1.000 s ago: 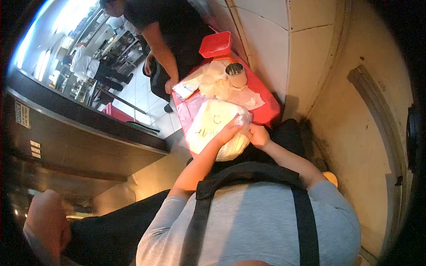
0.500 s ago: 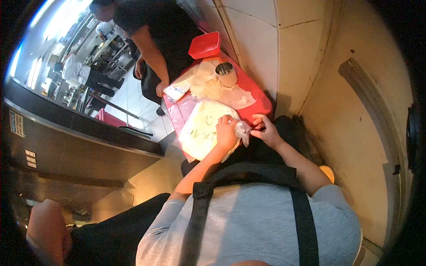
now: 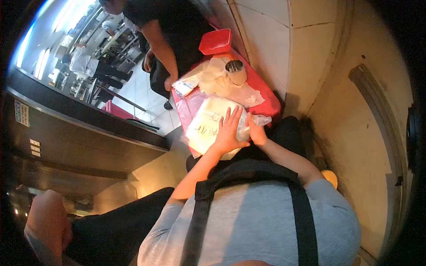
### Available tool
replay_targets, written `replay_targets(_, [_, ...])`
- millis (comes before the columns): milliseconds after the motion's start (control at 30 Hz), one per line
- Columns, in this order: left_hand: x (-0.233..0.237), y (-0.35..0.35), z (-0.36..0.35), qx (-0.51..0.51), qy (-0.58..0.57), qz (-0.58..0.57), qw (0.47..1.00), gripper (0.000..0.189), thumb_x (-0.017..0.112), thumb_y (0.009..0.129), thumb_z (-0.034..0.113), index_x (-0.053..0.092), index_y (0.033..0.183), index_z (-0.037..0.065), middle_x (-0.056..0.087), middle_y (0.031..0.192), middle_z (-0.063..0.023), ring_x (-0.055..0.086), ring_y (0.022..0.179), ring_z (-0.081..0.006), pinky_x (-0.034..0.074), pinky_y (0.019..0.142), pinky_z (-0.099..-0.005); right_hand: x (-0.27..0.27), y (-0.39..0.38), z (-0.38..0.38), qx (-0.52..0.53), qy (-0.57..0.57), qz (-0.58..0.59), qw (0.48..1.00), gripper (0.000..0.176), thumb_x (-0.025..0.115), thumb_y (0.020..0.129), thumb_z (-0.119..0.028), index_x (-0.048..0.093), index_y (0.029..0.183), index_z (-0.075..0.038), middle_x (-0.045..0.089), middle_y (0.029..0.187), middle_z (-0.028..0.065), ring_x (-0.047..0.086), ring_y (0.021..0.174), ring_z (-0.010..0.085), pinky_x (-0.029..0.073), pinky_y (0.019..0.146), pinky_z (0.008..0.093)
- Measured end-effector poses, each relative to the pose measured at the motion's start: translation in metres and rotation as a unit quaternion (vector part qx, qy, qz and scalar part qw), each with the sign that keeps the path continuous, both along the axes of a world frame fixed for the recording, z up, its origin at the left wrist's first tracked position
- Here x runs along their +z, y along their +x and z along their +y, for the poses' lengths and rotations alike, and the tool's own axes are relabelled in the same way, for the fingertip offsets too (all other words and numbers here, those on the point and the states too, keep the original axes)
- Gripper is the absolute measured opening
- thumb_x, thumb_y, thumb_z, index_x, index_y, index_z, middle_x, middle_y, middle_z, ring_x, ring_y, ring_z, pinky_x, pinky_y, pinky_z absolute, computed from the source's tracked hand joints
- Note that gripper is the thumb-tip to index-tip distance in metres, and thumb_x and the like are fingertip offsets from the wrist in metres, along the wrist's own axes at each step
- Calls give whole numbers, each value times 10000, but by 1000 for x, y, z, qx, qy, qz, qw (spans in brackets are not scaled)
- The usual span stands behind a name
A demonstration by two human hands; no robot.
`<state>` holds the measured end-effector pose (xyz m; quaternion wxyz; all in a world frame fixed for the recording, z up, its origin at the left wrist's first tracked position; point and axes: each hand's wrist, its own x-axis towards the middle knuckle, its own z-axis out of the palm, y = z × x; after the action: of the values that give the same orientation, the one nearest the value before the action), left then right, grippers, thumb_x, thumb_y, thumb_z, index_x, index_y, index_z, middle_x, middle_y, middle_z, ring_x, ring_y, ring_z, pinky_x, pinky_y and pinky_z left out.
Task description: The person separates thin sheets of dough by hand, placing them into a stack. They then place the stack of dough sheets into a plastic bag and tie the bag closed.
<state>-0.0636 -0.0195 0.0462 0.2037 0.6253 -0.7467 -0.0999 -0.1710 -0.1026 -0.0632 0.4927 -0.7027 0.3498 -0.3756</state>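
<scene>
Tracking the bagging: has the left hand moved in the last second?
Yes: left hand flattened on the white bag, fingers stretching toward the metal cup.

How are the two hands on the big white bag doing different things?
The left hand lies flat on top of the bag, fingers spread open; the right hand is curled, pinching the bag's crinkly clear end. The left hand presses near the bag's middle, beside the writing; the right hand sits at its edge. Both are bare and touch the same bag on the red table.
</scene>
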Motion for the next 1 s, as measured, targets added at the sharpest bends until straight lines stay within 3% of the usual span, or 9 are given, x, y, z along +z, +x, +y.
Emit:
replay_targets(67, [-32,5,-5,-6,64,-64,996,1059,753,607,264,100,1431,128,149,1477,-102,130,1351,-355,161,1018,-594,20,1,14,25,57,-63,996,240,331,946,-210,490,934,-31,481,791,90,464,737,234,387,691,355])
replay_targets(133, [-77,9,-25,39,-12,-50,998,979,704,649,320,137,1424,133,173,1471,-97,139,1348,-357,159,1021,-591,-14,11,13,-49,-236,-36,970,265,338,958,-242,477,875,-32,461,760,74,458,709,219,387,660,357])
replay_targets(233, [-76,-2,-34,34,-31,-60,997,752,590,732,361,273,1374,132,262,1438,-79,174,1341,-345,167,1024,-582,-22,8,9,-65,-370,-33,926,294,347,963,-274,470,836,-39,461,747,54,454,692,194,386,636,347])
replay_targets(300, [-76,4,-32,4,-33,-93,995,674,580,740,328,338,1339,133,317,1410,-67,202,1334,-331,177,1022,-579,-11,-1,12,-24,-79,-26,996,330,354,965,-313,442,758,-71,437,704,18,425,678,142,365,596,311])
replay_targets(433, [-95,18,-40,-1,-48,-40,998,564,561,759,290,414,1287,157,403,1341,-52,241,1325,-295,169,1028,-573,7,10,3,-26,9,-37,999,339,322,977,-313,404,723,-104,386,686,-15,366,650,100,342,582,280])
replay_targets(533, [-104,25,-49,59,-82,-29,994,471,567,761,272,490,1213,165,451,1288,-40,267,1316,-265,163,1033,-567,29,21,-3,21,97,-38,994,292,322,966,-226,516,953,-8,519,794,72,534,736,175,451,669,304])
replay_targets(700, [-90,46,-48,54,-18,-13,998,424,563,733,224,540,1155,194,465,1259,-9,254,1327,-227,150,1050,-575,33,30,-9,-22,266,-287,920,282,358,964,-311,482,884,-70,520,797,38,546,690,175,474,641,320])
replay_targets(867, [-106,49,-45,31,-59,-65,996,356,573,711,202,580,1066,177,485,1244,-18,300,1303,-209,188,1038,-554,24,-37,-27,-153,439,-293,835,332,343,959,-384,400,743,-139,385,592,-4,404,468,133,364,383,272])
replay_targets(1000, [-103,45,-47,27,-30,-136,990,391,537,704,166,585,1092,169,439,1309,-52,301,1294,-224,187,1042,-546,92,-75,-36,-263,60,-147,952,217,414,949,-302,471,850,-117,423,665,-21,431,602,90,400,560,233])
